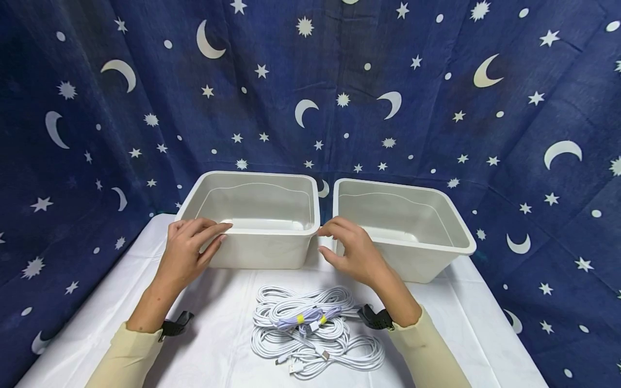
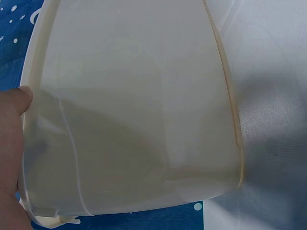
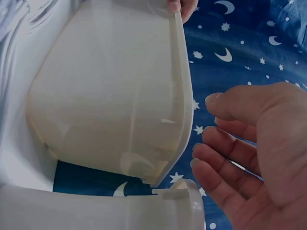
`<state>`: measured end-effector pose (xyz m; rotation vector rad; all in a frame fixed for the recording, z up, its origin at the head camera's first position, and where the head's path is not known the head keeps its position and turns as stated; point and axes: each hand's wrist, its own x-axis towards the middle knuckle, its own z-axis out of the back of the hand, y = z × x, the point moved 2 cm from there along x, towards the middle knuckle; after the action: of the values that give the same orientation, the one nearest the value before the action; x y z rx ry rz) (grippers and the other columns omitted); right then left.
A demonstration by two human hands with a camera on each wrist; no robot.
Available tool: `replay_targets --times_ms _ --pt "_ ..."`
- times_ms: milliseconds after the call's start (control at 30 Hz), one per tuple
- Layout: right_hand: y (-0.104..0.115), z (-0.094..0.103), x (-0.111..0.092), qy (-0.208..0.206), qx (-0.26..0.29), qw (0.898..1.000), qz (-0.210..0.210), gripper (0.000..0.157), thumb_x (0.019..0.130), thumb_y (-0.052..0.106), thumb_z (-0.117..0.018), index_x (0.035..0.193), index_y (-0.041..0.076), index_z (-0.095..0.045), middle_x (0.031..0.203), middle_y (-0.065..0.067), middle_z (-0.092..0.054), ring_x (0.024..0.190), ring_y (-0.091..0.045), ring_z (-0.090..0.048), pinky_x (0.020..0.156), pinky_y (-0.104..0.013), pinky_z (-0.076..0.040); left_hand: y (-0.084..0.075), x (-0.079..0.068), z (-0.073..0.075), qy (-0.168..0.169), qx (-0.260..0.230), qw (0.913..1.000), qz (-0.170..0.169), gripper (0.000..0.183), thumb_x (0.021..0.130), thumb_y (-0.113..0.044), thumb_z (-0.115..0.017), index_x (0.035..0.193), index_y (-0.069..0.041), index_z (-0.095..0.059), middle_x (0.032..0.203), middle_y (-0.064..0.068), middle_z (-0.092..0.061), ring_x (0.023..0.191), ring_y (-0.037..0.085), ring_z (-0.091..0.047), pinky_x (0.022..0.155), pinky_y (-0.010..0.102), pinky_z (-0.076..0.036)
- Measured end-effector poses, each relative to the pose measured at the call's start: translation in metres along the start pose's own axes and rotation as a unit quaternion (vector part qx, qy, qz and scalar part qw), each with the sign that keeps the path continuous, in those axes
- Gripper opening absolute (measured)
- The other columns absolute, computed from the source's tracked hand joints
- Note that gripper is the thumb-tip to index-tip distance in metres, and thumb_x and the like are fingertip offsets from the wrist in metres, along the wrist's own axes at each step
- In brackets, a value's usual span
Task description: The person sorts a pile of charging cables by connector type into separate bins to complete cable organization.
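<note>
My left hand [image 1: 186, 250] holds the near rim of the left plastic bin [image 1: 262, 250], close to its left corner. In the left wrist view the thumb [image 2: 25, 98] lies over the rim on the outer side. My right hand [image 1: 351, 250] is by the gap between the two bins, near that bin's right corner. Its fingers are loosely bent, and the right wrist view shows nothing between them and the thumb. The right plastic bin [image 1: 409, 258] stands partly behind this hand. Both bins are pale grey, with open tops and visible bare floors.
Several coiled white cables [image 1: 271, 318] lie in a pile in front of the bins. On top is a lilac cable [image 1: 315, 312] with yellow ties. A white cloth [image 1: 218, 350] covers the table. A navy curtain [image 1: 271, 108] with moons and stars hangs behind and at the sides.
</note>
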<state>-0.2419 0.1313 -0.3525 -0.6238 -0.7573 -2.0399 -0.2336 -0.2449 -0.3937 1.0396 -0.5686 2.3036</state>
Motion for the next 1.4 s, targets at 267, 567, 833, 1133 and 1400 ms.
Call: replay_targets --times_ms 267,567,833,1133,1400 --pt "0.009 0.006 -0.018 0.012 -0.031 0.999 -0.004 0.025 0.087 0.006 -0.084 0.11 0.008 -0.075 0.111 -0.002 -0.07 0.107 -0.019 -0.067 0.095 -0.039 -0.057 0.0 -0.001 -0.001 0.001 0.0 1.0 -0.001 0.029 0.098 -0.019 -0.074 0.127 -0.02 -0.079 0.104 0.007 -0.071 0.088 0.028 -0.065 0.092 0.056 -0.034" --pt "0.011 0.007 -0.038 0.015 -0.028 0.999 0.005 0.027 0.084 0.003 -0.085 0.109 0.007 -0.075 0.109 -0.001 -0.07 0.103 -0.018 -0.068 0.092 -0.038 -0.058 -0.001 -0.002 0.0 0.002 -0.001 1.0 0.0 0.029 0.098 -0.018 -0.074 0.127 -0.02 -0.079 0.104 0.006 -0.071 0.088 0.027 -0.064 0.091 0.055 -0.034" --pt "0.01 0.006 -0.056 0.017 -0.037 0.999 0.011 0.029 0.084 0.003 -0.084 0.111 0.008 -0.074 0.108 -0.001 -0.07 0.102 -0.018 -0.067 0.09 -0.037 -0.057 -0.002 -0.001 -0.001 0.001 -0.007 1.0 -0.002 0.029 0.098 -0.017 -0.075 0.127 -0.02 -0.078 0.105 0.005 -0.07 0.088 0.026 -0.063 0.091 0.054 -0.034" --pt "0.008 0.008 -0.076 0.028 -0.054 0.998 -0.014 0.032 0.084 0.008 -0.084 0.114 0.009 -0.073 0.111 0.001 -0.071 0.104 -0.017 -0.067 0.091 -0.038 -0.058 0.001 -0.001 0.0 0.01 -0.009 0.9999 0.0 0.031 0.099 -0.013 -0.072 0.129 -0.02 -0.077 0.107 0.006 -0.07 0.088 0.026 -0.062 0.092 0.054 -0.033" --pt "0.006 0.006 -0.091 0.048 -0.053 0.997 -0.023 0.03 0.086 0.012 -0.083 0.114 0.011 -0.072 0.111 0.0 -0.072 0.106 -0.016 -0.067 0.093 -0.036 -0.056 0.001 -0.002 -0.001 0.009 -0.011 0.9999 -0.002 0.032 0.099 -0.012 -0.073 0.129 -0.02 -0.077 0.106 0.005 -0.07 0.089 0.026 -0.063 0.092 0.054 -0.033"
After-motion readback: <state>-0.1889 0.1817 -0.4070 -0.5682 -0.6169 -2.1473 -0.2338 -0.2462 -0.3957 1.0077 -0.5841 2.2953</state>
